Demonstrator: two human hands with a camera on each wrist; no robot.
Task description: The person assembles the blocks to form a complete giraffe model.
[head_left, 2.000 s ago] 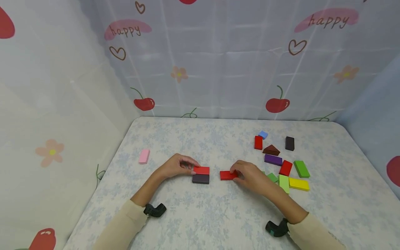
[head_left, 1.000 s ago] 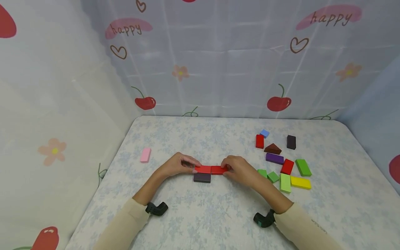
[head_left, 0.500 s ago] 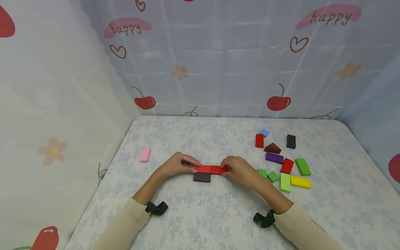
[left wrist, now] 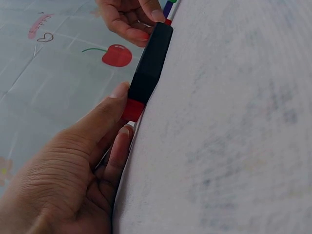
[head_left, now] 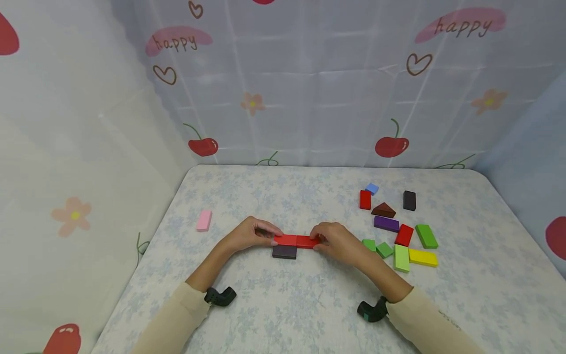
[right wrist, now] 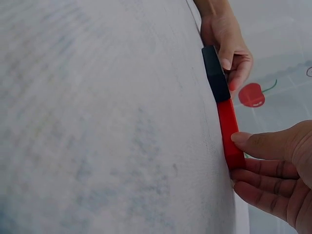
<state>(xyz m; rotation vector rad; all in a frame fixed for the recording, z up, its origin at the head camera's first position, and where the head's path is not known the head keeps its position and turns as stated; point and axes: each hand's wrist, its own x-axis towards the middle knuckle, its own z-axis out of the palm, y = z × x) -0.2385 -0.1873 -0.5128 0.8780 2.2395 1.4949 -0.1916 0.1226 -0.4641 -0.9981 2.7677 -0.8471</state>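
Observation:
Two flat red blocks lie end to end at the middle of the table, their short ends touching. My left hand [head_left: 253, 232] pinches the left red block [head_left: 287, 239] by its left end, between thumb and fingers. At the other end, my right hand [head_left: 338, 239] grips the right red block [head_left: 305, 241], with the thumb in front and fingers behind, as the right wrist view also shows. A black block [head_left: 284, 251] lies flat against the near side of the left red block. In the left wrist view the black block [left wrist: 152, 61] hides most of the red behind it.
Right of my right hand lie loose blocks: green pieces [head_left: 384, 250], a yellow one [head_left: 423, 257], a purple one [head_left: 386, 224], a brown triangle [head_left: 383, 210], another black one [head_left: 409, 200] and more. A pink block [head_left: 204, 221] lies at the left. Printed curtains surround the table.
Over the first second my right hand slid its red block leftward and slightly away from me until it met the left red block. Since then both hands have stayed in place.

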